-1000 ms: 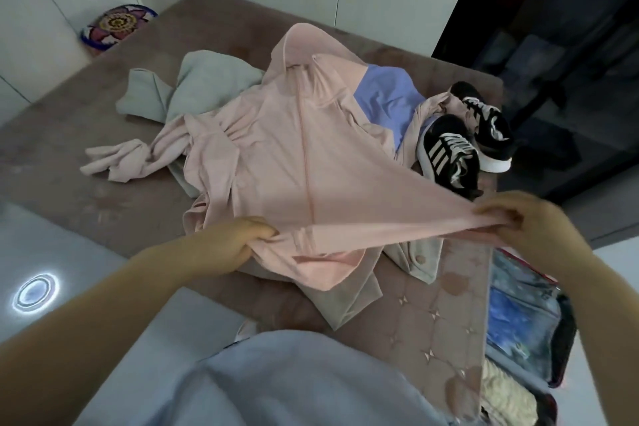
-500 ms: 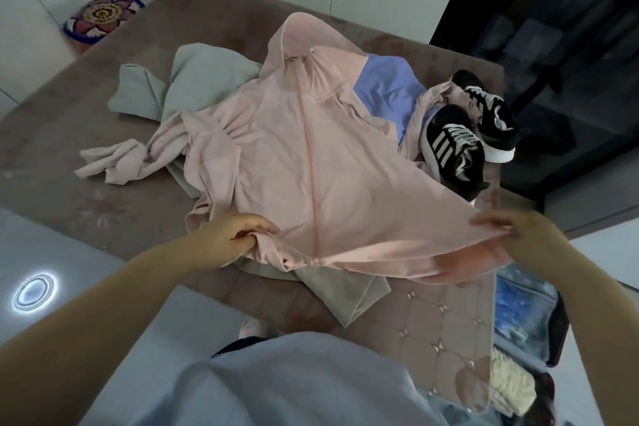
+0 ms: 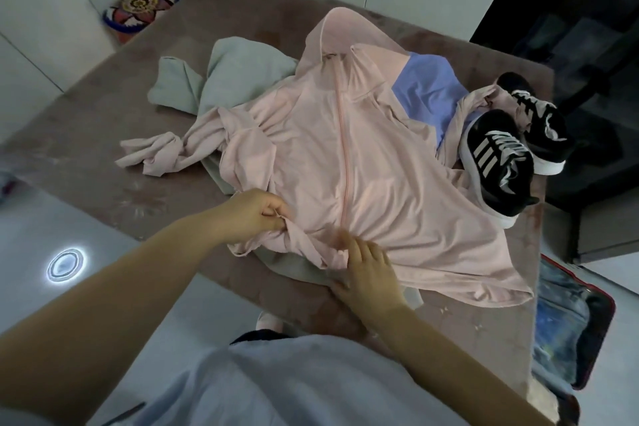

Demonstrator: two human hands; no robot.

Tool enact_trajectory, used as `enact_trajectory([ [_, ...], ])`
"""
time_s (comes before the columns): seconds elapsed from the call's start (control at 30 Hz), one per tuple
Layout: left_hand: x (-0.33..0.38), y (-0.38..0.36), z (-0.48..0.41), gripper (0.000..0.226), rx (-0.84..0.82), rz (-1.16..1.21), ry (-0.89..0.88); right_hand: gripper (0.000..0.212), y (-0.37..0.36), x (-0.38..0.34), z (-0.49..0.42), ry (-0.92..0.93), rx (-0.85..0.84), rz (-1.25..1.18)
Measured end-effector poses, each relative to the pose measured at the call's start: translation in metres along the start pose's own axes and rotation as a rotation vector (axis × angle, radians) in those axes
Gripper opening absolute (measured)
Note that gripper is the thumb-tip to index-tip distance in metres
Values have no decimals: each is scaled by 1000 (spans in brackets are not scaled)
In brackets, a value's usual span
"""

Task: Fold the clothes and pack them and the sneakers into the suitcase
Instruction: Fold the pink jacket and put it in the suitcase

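**A:** What is the biggest thing in front of you?

**B:** The bed (image 3: 86, 121), with a brown quilted cover. All the clothes lie on it.

**A:** And the clothes?

**B:** The pink jacket (image 3: 380, 183) is spread front up across the middle. Its zip is closed and runs away from you, and its hood is at the far end. One sleeve trails off to your left, bunched up. A grey garment (image 3: 242, 76) lies crumpled under it, showing at the far left and again under the near hem. A blue garment (image 3: 428, 86) shows from under the jacket's right shoulder.

**A:** Where is the suitcase?

**B:** The suitcase (image 3: 567, 322) lies open on the floor at the bed's right near corner. None of these clothes are in it.

**A:** And the sneakers?

**B:** The sneakers (image 3: 498, 162) are black with white stripes. They sit side by side on the bed's right edge, just beside the jacket, and the jacket's right sleeve lies against them.

**A:** What are your hands doing?

**B:** Your left hand (image 3: 252, 218) pinches the jacket's hem at its near left corner, where the cloth is gathered. Your right hand (image 3: 370, 270) lies on the hem at the foot of the zip. Its fingertips are blurred, so I cannot tell whether it grips the cloth or only presses on it.
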State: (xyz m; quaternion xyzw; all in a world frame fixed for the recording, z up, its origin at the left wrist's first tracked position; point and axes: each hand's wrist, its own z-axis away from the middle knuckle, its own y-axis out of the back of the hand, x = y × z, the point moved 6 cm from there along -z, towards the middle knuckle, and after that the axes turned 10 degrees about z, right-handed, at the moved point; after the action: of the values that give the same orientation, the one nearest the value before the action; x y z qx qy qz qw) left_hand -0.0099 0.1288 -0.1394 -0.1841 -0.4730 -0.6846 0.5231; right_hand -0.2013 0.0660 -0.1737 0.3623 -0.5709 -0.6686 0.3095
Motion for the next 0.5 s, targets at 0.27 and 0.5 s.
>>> enact_trajectory([
  [0.27, -21, 18, -15, 10, 53, 29, 163, 32, 21, 59, -27, -271, -215, -626],
  [0.5, -21, -1, -12, 15, 63, 598, 282, 47, 17, 18, -22, -94, 130, -373],
])
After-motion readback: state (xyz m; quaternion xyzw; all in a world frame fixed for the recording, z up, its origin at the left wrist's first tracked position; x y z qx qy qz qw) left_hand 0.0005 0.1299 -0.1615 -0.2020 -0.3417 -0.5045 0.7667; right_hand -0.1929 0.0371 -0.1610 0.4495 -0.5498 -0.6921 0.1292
